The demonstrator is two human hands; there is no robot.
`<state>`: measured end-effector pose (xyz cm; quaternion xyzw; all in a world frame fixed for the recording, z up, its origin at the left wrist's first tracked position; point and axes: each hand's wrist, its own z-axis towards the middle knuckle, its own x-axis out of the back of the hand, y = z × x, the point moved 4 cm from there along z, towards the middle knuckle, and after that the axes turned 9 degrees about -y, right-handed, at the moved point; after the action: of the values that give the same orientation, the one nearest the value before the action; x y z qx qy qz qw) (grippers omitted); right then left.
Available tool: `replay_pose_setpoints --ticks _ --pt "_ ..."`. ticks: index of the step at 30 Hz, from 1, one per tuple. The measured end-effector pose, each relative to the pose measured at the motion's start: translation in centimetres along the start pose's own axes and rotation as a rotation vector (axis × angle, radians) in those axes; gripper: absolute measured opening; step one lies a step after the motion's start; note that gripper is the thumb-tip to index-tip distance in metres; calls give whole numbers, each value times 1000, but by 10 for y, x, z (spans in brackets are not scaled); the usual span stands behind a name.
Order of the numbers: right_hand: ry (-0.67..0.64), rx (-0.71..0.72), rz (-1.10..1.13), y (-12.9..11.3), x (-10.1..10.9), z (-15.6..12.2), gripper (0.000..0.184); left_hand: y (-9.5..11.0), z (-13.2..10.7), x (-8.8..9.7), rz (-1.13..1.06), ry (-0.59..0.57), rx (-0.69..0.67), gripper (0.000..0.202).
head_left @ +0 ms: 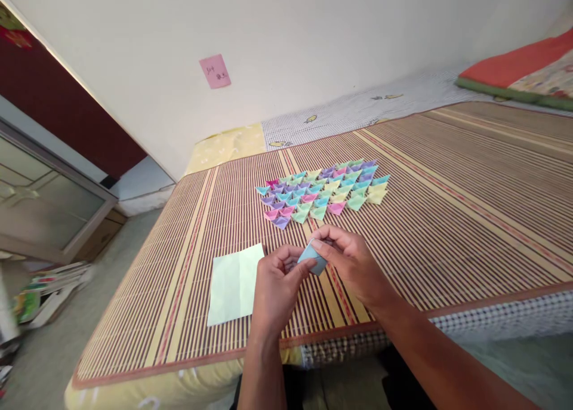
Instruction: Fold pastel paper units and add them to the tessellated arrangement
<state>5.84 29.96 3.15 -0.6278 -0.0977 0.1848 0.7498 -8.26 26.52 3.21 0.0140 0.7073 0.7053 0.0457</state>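
Observation:
A small folded piece of light blue paper (313,258) is pinched between both hands above the striped mat. My left hand (281,273) grips its lower left side, thumb on top. From the right, my right hand (344,255) holds its upper edge between thumb and fingers. A creased pale green sheet of paper (233,286) lies flat just left of my left hand. Beyond the hands stand several rows of small folded paper boats (308,198) in purple, pink, blue, green and yellow, set close together.
The striped mat (179,279) covers a bed against a white wall. A pink note (215,71) is stuck on that wall. Folded red and floral bedding (514,70) lies at the far right. On the floor at left are papers (54,290) beside a glazed door (45,201).

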Motion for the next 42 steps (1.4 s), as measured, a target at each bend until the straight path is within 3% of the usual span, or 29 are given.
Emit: replay_pose_setpoints --ticks 4,12,16,21,27,30,33,38,42 --pt "-17 14 -14 -3 -1 0 17 1 0 -2 5 44 -19 19" --pt "-108 112 -204 -8 0 1 14 -3 3 -3 -4 1 -11 23" --pt "-105 114 -168 -7 1 2 20 -7 4 3 -33 82 -27 21" --pt "-37 40 -61 -1 2 4 25 -14 5 7 -292 220 -18 27" --pt "-36 70 -140 -1 1 1 25 -15 7 -2 -359 120 14 32" --pt "-75 85 -206 -3 2 1 28 -11 6 -4 -281 31 16 29" --pt "-106 76 -261 -3 3 2 35 -6 4 -3 -130 21 -8 25" --pt "-14 63 -163 -1 5 4 42 -4 3 1 -23 198 -65 29" --pt "-142 -21 -4 7 -3 6 39 -11 2 7 -84 369 -81 29"
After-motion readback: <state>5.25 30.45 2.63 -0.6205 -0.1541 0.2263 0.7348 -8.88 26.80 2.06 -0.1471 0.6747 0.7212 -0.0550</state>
